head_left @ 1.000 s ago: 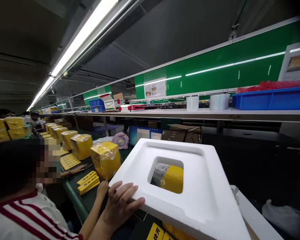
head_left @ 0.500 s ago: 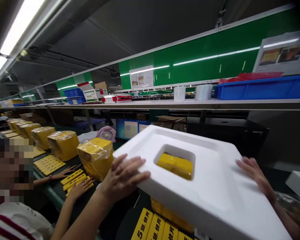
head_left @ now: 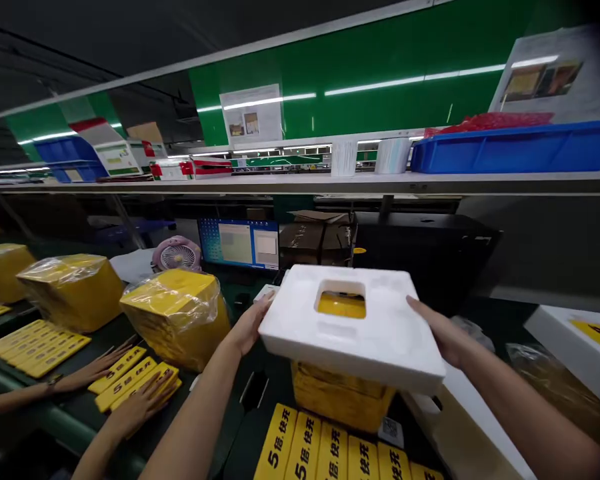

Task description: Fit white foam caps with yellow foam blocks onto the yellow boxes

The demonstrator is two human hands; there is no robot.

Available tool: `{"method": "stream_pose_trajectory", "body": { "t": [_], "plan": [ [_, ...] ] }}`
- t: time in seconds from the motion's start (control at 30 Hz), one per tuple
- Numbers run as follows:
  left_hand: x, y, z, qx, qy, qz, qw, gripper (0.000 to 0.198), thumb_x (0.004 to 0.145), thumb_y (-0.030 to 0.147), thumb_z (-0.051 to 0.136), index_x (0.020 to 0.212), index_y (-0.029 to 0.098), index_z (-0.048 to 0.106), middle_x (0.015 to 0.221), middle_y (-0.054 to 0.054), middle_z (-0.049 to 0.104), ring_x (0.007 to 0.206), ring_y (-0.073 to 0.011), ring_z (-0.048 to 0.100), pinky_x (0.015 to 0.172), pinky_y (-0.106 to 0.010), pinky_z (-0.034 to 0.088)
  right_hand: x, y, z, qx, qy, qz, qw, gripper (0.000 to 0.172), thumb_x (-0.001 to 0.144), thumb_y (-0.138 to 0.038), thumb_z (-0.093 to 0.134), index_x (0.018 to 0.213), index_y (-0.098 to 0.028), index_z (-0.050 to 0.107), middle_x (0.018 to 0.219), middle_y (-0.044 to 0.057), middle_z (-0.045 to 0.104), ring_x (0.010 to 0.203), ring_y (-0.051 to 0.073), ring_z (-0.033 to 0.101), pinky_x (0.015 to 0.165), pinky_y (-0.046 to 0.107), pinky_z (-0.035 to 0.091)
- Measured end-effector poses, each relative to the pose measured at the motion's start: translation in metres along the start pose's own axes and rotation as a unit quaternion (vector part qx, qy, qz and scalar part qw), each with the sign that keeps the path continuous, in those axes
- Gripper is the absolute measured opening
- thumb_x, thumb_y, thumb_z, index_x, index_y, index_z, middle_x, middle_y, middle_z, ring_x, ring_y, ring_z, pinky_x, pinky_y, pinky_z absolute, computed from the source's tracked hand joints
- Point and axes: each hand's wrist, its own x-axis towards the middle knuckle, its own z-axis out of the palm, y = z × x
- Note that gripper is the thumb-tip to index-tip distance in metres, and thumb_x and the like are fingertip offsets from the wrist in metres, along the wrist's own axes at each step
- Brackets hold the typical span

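Both my hands hold a white moulded foam insert in the air by its opposite sides, with a square window in its middle. My left hand presses its left edge, and my right hand presses its right edge. Directly below sits a stack of yellow packs, and yellow shows through the window. A row of yellow printed boxes lies nearer me. Left of the foam stand plastic-wrapped yellow blocks. A co-worker's hands rest on yellow strips.
A green conveyor belt runs along the left. Behind it are a pink fan and a computer monitor. A shelf above carries a blue bin. A white box lies at the right.
The foam insert has dropped lower and sits farther from me, now level over the yellow stack. My right hand has come onto its right edge, and the view has swung left.
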Motion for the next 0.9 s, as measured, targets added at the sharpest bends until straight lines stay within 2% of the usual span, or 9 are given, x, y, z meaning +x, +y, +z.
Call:
{"method": "stream_pose_trajectory", "body": {
  "t": [0.03,0.1,0.2,0.3,0.43,0.6,0.73,0.83,0.9],
  "plan": [
    [0.004,-0.003,-0.002,-0.008,-0.014,-0.014,1.000,0.063,0.076,0.039,0.054,0.134,0.027,0.031,0.133,-0.003,0.043,0.116,-0.0224,0.046,0.093,-0.032,0.041,0.003,0.007,0.001,-0.006,0.020,-0.009,1.000,0.052,0.081,-0.042,0.049,0.124,-0.013,0.044,0.115,0.016,0.057,0.095,0.026,0.059,0.079,0.036,0.051],
    [0.014,-0.003,-0.002,-0.021,-0.021,-0.037,0.999,0.070,0.074,0.030,0.058,0.136,0.032,0.024,0.134,-0.002,0.042,0.108,-0.0216,0.052,0.090,-0.033,0.044,0.007,0.013,0.001,-0.072,0.101,-0.086,0.989,0.055,0.081,-0.035,0.050,0.131,-0.016,0.037,0.130,0.013,0.045,0.110,0.025,0.051,0.089,0.035,0.046],
    [0.032,0.003,0.006,-0.023,-0.028,-0.059,0.998,0.077,0.072,0.019,0.056,0.139,0.028,0.018,0.131,-0.005,0.045,0.098,-0.0210,0.058,0.084,-0.033,0.047,0.016,0.010,-0.005,-0.228,0.187,-0.176,0.939,0.053,0.079,-0.031,0.050,0.130,-0.017,0.040,0.139,0.010,0.033,0.123,0.027,0.037,0.099,0.038,0.036],
    [0.043,0.005,0.013,-0.009,-0.026,-0.071,0.997,0.077,0.072,0.016,0.055,0.139,0.028,0.018,0.131,-0.006,0.044,0.093,-0.0209,0.060,0.079,-0.032,0.049,0.024,0.004,-0.012,-0.315,0.170,-0.167,0.919,0.047,0.081,-0.029,0.044,0.126,-0.014,0.046,0.137,0.010,0.037,0.124,0.029,0.035,0.101,0.044,0.031],
    [0.043,-0.002,0.017,-0.017,-0.005,-0.096,0.995,0.077,0.070,0.014,0.055,0.138,0.026,0.021,0.134,-0.006,0.041,0.094,-0.0213,0.060,0.080,-0.032,0.050,0.032,0.005,-0.018,-0.392,0.181,-0.197,0.880,0.049,0.082,-0.027,0.040,0.128,-0.012,0.044,0.136,0.009,0.037,0.125,0.028,0.033,0.105,0.043,0.025],
    [0.039,-0.008,0.025,-0.031,-0.020,-0.100,0.994,0.075,0.073,0.019,0.056,0.138,0.029,0.020,0.135,-0.006,0.040,0.098,-0.0235,0.059,0.087,-0.038,0.048,0.043,0.030,-0.026,-0.445,0.162,-0.147,0.868,0.054,0.084,-0.027,0.032,0.134,-0.008,0.032,0.136,0.012,0.036,0.124,0.027,0.035,0.102,0.042,0.030],
    [0.043,-0.011,0.026,-0.045,-0.026,-0.098,0.994,0.075,0.073,0.018,0.056,0.138,0.028,0.020,0.131,-0.007,0.045,0.098,-0.0237,0.059,0.089,-0.040,0.046,0.047,0.040,-0.026,-0.459,0.184,-0.188,0.849,0.053,0.086,-0.032,0.027,0.135,-0.011,0.030,0.138,0.011,0.034,0.126,0.026,0.032,0.103,0.044,0.028],
    [0.049,-0.016,0.020,-0.034,-0.014,-0.075,0.996,0.074,0.071,0.016,0.057,0.137,0.024,0.025,0.131,-0.008,0.045,0.104,-0.0236,0.056,0.096,-0.040,0.041,0.036,0.035,-0.027,-0.432,0.182,-0.207,0.859,0.049,0.085,-0.032,0.033,0.129,-0.011,0.040,0.136,0.013,0.037,0.125,0.026,0.033,0.104,0.044,0.026],
    [0.045,-0.032,0.008,-0.025,0.035,-0.012,0.999,0.066,0.074,0.024,0.056,0.135,0.023,0.030,0.134,-0.006,0.043,0.113,-0.0217,0.049,0.100,-0.037,0.037,0.014,0.052,-0.033,-0.374,0.246,-0.279,0.850,0.043,0.085,-0.035,0.035,0.121,-0.014,0.046,0.131,0.013,0.042,0.123,0.026,0.036,0.104,0.045,0.025]
  ]
}}
